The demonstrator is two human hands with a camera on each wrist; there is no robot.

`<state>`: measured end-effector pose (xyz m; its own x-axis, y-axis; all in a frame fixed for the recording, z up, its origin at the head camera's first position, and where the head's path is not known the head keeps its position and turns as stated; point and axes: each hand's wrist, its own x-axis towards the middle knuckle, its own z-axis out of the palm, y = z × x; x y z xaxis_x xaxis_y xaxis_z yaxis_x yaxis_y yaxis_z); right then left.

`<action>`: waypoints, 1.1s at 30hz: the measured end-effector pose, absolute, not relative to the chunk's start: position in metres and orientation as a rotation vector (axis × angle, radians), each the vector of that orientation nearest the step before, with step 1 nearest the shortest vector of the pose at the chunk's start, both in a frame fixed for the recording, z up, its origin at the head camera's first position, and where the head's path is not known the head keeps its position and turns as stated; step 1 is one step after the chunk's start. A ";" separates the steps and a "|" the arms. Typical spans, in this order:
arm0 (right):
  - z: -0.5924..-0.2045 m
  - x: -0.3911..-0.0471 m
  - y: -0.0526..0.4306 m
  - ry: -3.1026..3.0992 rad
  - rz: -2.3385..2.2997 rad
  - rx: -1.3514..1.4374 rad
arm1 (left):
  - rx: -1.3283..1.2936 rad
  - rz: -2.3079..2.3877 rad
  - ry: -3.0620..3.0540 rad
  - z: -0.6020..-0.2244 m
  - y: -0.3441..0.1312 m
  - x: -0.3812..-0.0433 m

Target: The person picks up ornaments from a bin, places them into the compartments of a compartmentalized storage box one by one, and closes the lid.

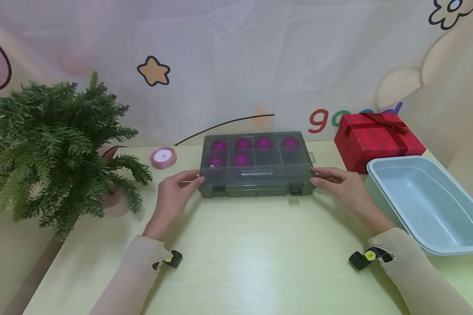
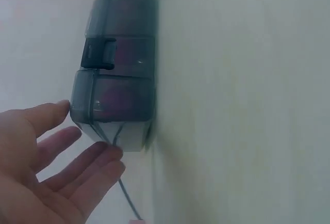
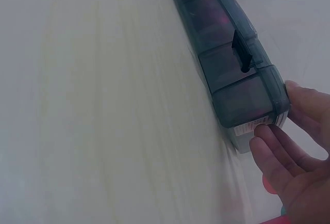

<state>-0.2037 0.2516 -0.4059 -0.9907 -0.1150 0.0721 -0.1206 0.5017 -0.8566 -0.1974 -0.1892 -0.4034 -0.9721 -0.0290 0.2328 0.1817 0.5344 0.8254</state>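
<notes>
A grey see-through plastic storage case [image 1: 256,181] stands on the table with its lid closed, two latches and a handle facing me. Several purple balls [image 1: 263,143] show through its lid in separate compartments. My left hand [image 1: 172,197] touches the case's left end; in the left wrist view the thumb is at the lid's corner and relaxed fingertips [image 2: 114,154] lie against the end wall. At the opposite end, my right hand [image 1: 344,188] does likewise, with fingertips [image 3: 260,144] right at the labelled end wall.
Left stands a potted artificial pine [image 1: 59,148], with a pink ribbon roll [image 1: 163,157] between it and the case. At right are a red gift box [image 1: 374,140] and a pale blue basin [image 1: 429,201]. A printed cloth [image 1: 220,65] hangs behind the table [image 1: 256,262].
</notes>
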 end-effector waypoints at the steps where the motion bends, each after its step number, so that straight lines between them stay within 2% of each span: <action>1: -0.406 -0.204 0.252 -2.716 1.553 0.214 | -0.121 -1.441 -2.570 -0.405 -0.190 -0.198; 24: -0.405 -0.204 0.248 -2.675 1.398 0.373 | -0.128 -1.507 -2.599 -0.409 -0.194 -0.202; 33: -0.398 -0.202 0.239 -2.541 0.951 0.598 | -0.148 -1.516 -2.586 -0.409 -0.194 -0.202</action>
<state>-0.2022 0.2386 -0.3985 -0.8451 -0.2595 0.4674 -0.5025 0.6838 -0.5291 -0.2015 -0.1941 -0.4092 -0.9853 0.0140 0.1702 0.1553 0.4876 0.8591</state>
